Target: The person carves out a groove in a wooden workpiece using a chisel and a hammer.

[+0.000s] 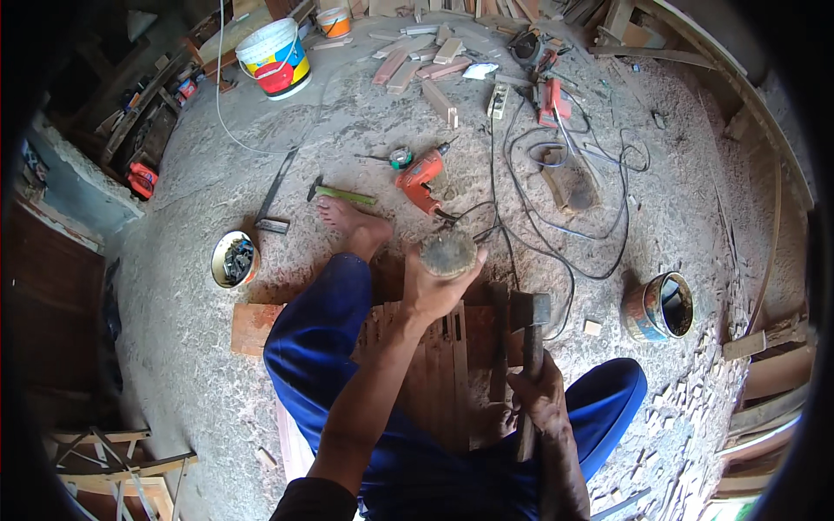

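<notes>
My left hand point(434, 286) is closed around a round block point(448, 252) with a worn, grey-brown end; the rest of it is hidden by the hand. Lower right, my right hand point(540, 395) grips the wooden handle of a hammer point(532, 317), its metal head pointing away from me. Several wooden pieces with slots cut in them point(434, 365) lie side by side between my legs, below both hands. A dark upright bar point(499, 339) stands out just left of the hammer. Beyond my left hand lies an orange power drill point(420, 182).
Near my bare foot are a green-handled hammer point(346, 194) and a metal square point(276, 195). A tub of metal bits point(216, 263) stands left, a rusty can point(638, 310) right. Black cables point(530, 217) loop across the floor toward a red power tool point(553, 104). Wood offcuts point(403, 76) lie at the back.
</notes>
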Motion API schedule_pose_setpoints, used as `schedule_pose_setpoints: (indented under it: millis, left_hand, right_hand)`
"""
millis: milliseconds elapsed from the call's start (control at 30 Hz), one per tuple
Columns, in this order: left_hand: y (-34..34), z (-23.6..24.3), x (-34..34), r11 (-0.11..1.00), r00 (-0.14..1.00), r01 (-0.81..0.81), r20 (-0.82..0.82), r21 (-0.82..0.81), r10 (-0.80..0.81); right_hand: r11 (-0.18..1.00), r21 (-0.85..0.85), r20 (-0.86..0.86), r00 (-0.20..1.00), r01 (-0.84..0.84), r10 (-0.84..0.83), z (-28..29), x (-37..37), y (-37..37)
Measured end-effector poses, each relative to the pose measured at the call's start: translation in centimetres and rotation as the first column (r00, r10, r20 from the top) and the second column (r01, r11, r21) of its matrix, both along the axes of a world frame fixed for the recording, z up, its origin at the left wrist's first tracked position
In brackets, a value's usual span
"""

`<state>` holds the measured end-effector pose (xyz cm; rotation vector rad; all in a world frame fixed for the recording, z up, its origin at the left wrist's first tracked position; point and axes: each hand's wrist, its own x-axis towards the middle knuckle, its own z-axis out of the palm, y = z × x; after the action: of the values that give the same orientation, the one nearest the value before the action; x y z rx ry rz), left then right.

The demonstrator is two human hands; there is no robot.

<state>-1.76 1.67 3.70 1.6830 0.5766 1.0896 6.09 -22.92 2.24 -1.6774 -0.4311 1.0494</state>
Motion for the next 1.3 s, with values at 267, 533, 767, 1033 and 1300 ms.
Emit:
schedule_pose_setpoints:
  millis: [267, 533, 767, 1033, 1300]
  left_hand:
    - [-1.3, -2.6, -1.7, 0.995, 0.995, -0.054, 0.078, -0.083, 0.060]
    - [-0.2, -2.8, -3.1, 0.988, 0.996, -0.073, -0.062, -0.136, 0.065]
    - [-3.6, -3.3, -2.0, 0.962, 0.998, 0.060, -0.010, 0.266, -0.060]
    - [-3.8, -6.8, -2.5, 0.960, 0.951, 0.280, 0.129, 0.018, -0.280]
    - [-2.2, -11.4, -2.8, 0.894, 0.902, 0.430, 0.012, -0.129, -0.432]
  right_hand:
    - [0.998, 0.023, 0.052, 0.997, -0.062, 0.060, -0.4, -0.7, -1.2]
    - [0.998, 0.032, 0.044, 0.998, -0.052, 0.051, -0.2, -1.1, -1.5]
    - [0.973, 0.022, 0.545, 0.819, -0.230, 0.181, -2.4, -0.9, -2.2]
    - [0.923, -0.036, 0.890, 0.409, -0.382, 0.204, 7.2, -2.1, 0.0]
    - [0.822, -0.386, 0.853, 0.177, -0.418, 0.491, 7.5, -1.7, 0.4]
